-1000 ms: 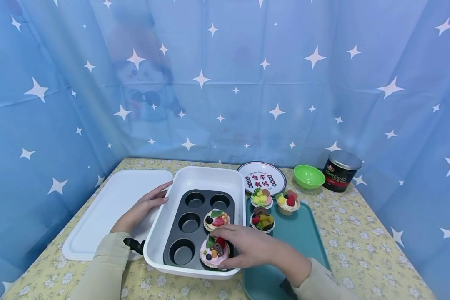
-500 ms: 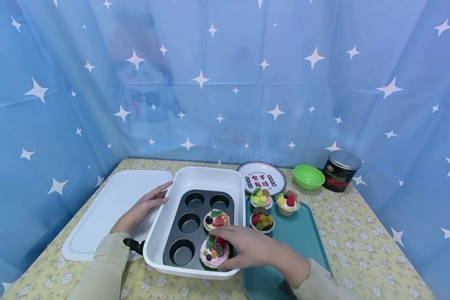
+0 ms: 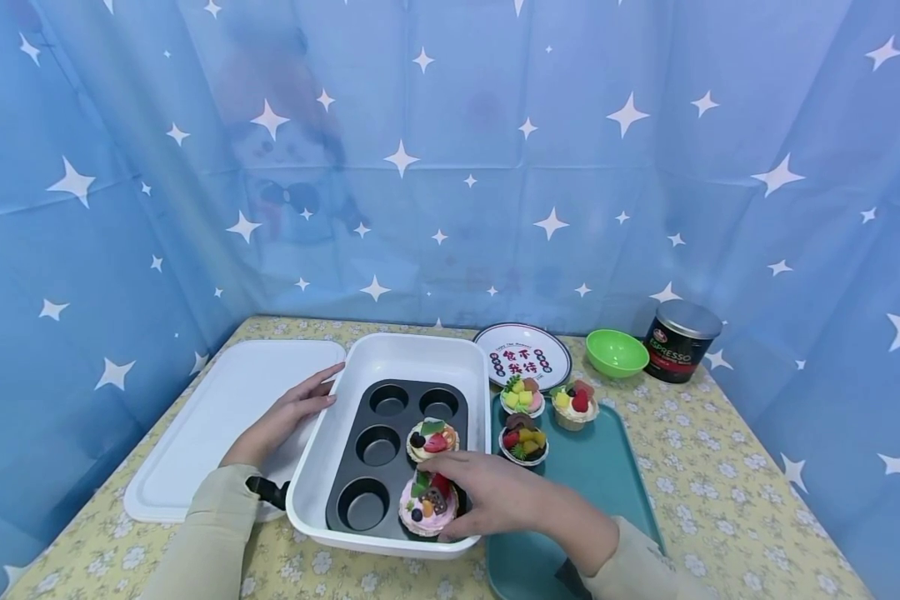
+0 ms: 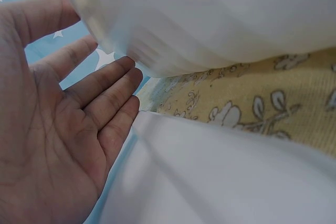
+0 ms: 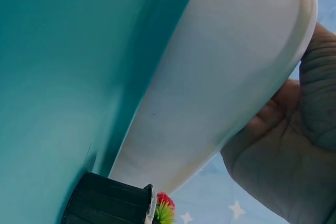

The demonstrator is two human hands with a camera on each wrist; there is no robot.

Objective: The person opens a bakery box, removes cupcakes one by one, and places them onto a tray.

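A white tub holds a dark muffin tin with several round wells. Over the tub's right wall reaches my right hand, pinching a pink-topped cupcake in the near right well. Just beyond it, a cream cupcake with fruit fills the middle right well. My left hand lies along the tub's left wall, fingers extended at its rim. The left wrist view shows its open palm with nothing in it. In the right wrist view the tub wall hides the fingertips.
On a teal tray stand a yellow fruit cupcake, a dark cupcake and a raspberry cupcake. A white lid lies left. Behind are a plate, a green bowl and an espresso tin.
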